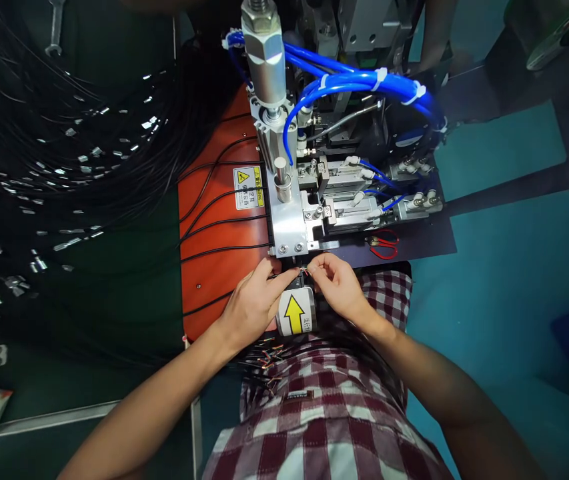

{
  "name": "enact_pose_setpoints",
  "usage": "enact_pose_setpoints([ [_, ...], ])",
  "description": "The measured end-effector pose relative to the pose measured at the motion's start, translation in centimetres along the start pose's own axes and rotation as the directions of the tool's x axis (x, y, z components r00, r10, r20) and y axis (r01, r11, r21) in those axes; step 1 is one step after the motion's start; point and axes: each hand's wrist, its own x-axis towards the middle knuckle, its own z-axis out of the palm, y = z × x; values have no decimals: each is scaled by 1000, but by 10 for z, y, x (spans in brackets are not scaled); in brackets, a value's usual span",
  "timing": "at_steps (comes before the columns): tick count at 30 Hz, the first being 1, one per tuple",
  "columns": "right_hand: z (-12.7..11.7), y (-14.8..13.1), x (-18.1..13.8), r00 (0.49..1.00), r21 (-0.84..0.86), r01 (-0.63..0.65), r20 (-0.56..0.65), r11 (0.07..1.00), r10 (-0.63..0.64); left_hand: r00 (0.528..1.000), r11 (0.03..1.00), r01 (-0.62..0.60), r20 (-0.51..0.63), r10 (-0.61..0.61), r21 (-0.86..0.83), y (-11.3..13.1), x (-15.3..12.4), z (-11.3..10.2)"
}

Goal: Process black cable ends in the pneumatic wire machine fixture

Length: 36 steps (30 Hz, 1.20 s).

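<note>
My left hand is closed at the front end of the machine, with a black cable running in under it from the left. Its thumb and index finger reach to a small cable end with fine coloured wires. From the other side, my right hand pinches those wire tips between thumb and fingers. Both hands almost meet in front of the metal machine block. Just below them is a plate with a yellow arrow. The fingers partly cover the cable end.
Several black cables cross the orange machine base. A large bundle of cables with metal connectors spreads at left. Red-handled snips lie right of the machine. Loose cable ends rest by the lap. Blue air hoses arch above.
</note>
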Motion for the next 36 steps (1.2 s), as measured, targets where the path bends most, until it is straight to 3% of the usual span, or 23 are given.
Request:
enact_pose_setpoints([
  [3,1,-5,-1,999,21,-23,23,1000,22,1000,1000,19,1,-19,-1,0,0,0],
  [8,2,-11,-5,984,-301,119,-89,946,-152,1000,1000,9,1,-9,-9,1,1,-1],
  [12,2,-8,-2,999,-181,30,-32,983,-36,1000,1000,2,-2,-2,0,1,1,0],
  [14,2,-9,-3,999,-206,34,-23,978,-39,1000,1000,-1,-5,1,4,0,1,0],
  [18,3,-18,-7,975,-484,149,-76,862,-211,1000,1000,1,-9,-1,2,-1,0,2],
  [20,3,-20,-8,965,-544,157,-92,824,-245,1000,1000,3,-8,-3,-5,-1,0,2],
  [22,1,-17,-6,983,-446,121,-68,887,-169,1000,1000,1,-11,-1,-11,-1,0,1],
  [24,-1,-11,-1,999,-232,37,20,972,-33,1000,1000,-3,-14,2,-14,0,1,1],
  [26,-4,-5,4,993,-60,-47,108,997,53,1000,1000,-9,-18,9,-12,0,2,0],
  [31,-5,1,6,996,-7,-33,80,999,34,1000,1000,-13,-14,13,18,1,3,-1],
  [36,-6,2,4,990,107,-42,136,993,27,1000,1000,-22,-7,22,10,1,2,0],
])
